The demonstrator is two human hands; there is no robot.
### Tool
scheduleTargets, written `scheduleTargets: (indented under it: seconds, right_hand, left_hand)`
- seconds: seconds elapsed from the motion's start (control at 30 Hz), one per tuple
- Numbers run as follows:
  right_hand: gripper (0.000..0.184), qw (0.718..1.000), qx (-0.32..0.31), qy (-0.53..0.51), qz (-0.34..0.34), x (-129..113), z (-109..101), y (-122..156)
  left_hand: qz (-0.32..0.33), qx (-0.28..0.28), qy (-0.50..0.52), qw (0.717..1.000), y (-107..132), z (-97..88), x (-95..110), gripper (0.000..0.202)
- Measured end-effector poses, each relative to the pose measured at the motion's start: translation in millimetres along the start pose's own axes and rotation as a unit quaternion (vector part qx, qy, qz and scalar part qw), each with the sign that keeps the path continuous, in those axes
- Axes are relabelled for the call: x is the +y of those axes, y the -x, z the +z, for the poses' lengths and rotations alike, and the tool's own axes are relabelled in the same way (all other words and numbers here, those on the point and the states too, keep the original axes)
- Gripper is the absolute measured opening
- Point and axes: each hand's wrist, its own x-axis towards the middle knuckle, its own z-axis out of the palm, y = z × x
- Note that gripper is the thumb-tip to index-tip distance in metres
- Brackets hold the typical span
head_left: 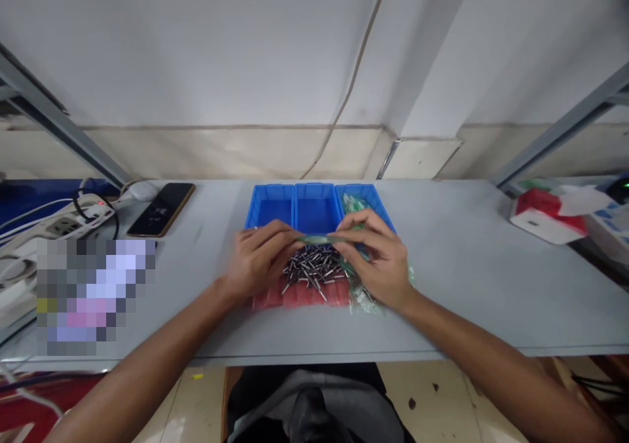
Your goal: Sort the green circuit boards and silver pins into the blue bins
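Between my two hands a small, flat, green-tinted plastic bag (pixel 320 239) is stretched sideways. My left hand (pixel 258 258) pinches its left end, and my right hand (pixel 381 259) pinches the right end between thumb and fingers. Just below the bag lies a pile of thin metal pin-like parts (pixel 314 269) on red plastic wrapping (pixel 301 296). Under and beside my right hand are clear-and-green plastic bags (pixel 366 300), partly hidden. Behind my hands stand three joined blue bins (pixel 295 200); more green-tinted bags (pixel 352 204) lie in the right one.
A phone (pixel 161 210) lies at the left, beside a white power strip (pixel 73 221) with cables. A pixelated patch (pixel 98 292) hides something in front of them. At the right sits a red and white box (pixel 548 220). Metal shelf posts (pixel 560 132) rise at both sides, before the wall.
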Motion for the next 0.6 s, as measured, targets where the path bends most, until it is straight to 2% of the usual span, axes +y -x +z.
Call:
scheduleTargets:
  seconds: [0.17, 0.23, 0.3, 0.37, 0.47, 0.53, 0.6]
  right_hand:
    - [0.007, 0.995, 0.077, 0.055, 0.04, 13.1, -13.9, -12.7]
    - [0.013, 0.985, 0.129, 0.092, 0.066, 29.2, -29.2, -24.3]
    - [0.023, 0.976, 0.143, 0.133, 0.095, 50.1, -47.1, -36.5]
    - [0.03, 0.964, 0.12, 0.206, 0.121, 71.1, -63.4, -46.2]
    - [0.03, 0.952, 0.112, 0.251, 0.135, 89.8, -77.9, -52.7]
    - [0.033, 0.941, 0.128, 0.288, 0.124, 89.8, -79.5, -52.6]
    - [0.033, 0.932, 0.118, 0.333, 0.08, 82.7, -75.8, -50.4]
  left_hand:
    - [0.003, -0.03, 0.012, 0.999, -2.8, -0.1, 4.8, 0.011]
    - [-0.007, -0.033, 0.02, 0.999, -3.0, -1.3, 4.4, 0.012]
    - [-0.013, -0.035, 0.022, 0.999, -3.2, -2.3, 3.4, 0.011]
    - [-0.01, -0.037, 0.025, 0.999, -3.4, -2.5, 2.9, 0.011]
    - [0.001, -0.04, 0.023, 0.999, -4.3, -2.0, 3.2, 0.009]
    - [0.002, -0.042, 0.016, 0.999, -4.9, -1.9, 3.4, 0.008]
    - [-0.002, -0.043, 0.009, 0.999, -5.3, -2.1, 3.3, 0.007]
